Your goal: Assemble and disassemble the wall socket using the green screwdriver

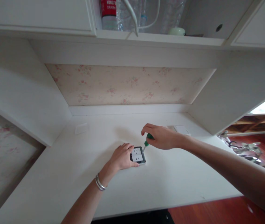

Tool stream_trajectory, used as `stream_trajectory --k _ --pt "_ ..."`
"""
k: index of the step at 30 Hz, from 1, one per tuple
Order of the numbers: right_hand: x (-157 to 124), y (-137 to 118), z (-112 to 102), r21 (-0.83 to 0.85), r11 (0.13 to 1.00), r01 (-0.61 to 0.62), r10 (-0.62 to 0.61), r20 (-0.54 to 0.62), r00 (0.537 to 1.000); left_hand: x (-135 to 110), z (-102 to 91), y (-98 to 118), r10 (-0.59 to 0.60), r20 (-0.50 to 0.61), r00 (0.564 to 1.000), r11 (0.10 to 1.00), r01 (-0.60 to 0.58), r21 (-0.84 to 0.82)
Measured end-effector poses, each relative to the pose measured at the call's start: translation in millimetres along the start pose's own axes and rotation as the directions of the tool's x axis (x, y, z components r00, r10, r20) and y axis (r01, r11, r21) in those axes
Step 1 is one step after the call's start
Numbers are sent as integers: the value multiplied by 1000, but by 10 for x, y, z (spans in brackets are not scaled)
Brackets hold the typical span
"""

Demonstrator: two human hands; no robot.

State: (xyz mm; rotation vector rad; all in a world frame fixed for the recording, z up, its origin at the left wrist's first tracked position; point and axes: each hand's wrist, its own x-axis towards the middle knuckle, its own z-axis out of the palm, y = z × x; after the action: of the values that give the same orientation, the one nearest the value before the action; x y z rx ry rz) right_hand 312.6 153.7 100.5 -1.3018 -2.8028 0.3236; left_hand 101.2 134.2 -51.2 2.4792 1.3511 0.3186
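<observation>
A wall socket (137,155) with a white face and a dark surround lies face up on the white desktop. My left hand (122,156) grips it from its left side, fingers at the top edge and thumb along the bottom. In my right hand (161,137) is a screwdriver (146,143) with a green handle, held upright at a slight tilt. Its thin metal shaft reaches down to the right side of the socket's dark surround. Whether the tip sits in a screw is too small to tell.
White flat plates (181,129) lie at the desk's back right, and a faint clear square (81,128) at the back left. A shelf (160,39) overhead holds plastic bottles (129,14) and a white cable (132,15). Side panels (239,84) flank the desktop (169,186).
</observation>
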Motion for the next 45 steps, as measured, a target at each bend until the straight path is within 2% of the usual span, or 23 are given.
stream_trajectory --k 2,6,10,14,19,23,27,31,36,40,45 --pt "-8 -30 -9 9 1000 24 -24 13 1000 8 -3 3 -10 14 1000 1000 10 15" --pt "-2 -59 -9 -43 998 -43 42 -17 999 9 -5 16 -26 27 999 999 24 43" --pt "-1 -38 -3 -15 1000 -12 12 -5 1000 3 -18 37 -35 28 999 998 34 44" --pt "-22 -34 -4 -42 997 -72 72 -8 997 2 -25 60 -44 25 999 997 42 57" --pt "-49 -78 -17 -27 999 20 -20 3 1000 4 -30 91 -49 21 999 997 47 65" --pt "-56 -108 -19 -69 996 -50 49 -20 999 -3 -37 109 -47 15 999 997 46 65" --pt "-66 -104 -13 -79 997 -23 22 -12 1000 -9 -37 117 -53 22 998 997 51 59" --pt "-69 -116 -13 -108 992 -73 73 -9 997 -4 -27 113 -56 28 998 997 55 52" --pt "-81 -153 -18 -94 995 -43 42 -16 999 -1 -12 104 -54 22 998 998 54 40" --pt "-92 -154 -23 -108 991 -77 75 -23 997 -8 0 96 -49 23 999 998 48 28" --pt "-92 -151 -29 -73 997 -31 31 -2 1000 -5 21 88 -65 26 998 998 64 12"
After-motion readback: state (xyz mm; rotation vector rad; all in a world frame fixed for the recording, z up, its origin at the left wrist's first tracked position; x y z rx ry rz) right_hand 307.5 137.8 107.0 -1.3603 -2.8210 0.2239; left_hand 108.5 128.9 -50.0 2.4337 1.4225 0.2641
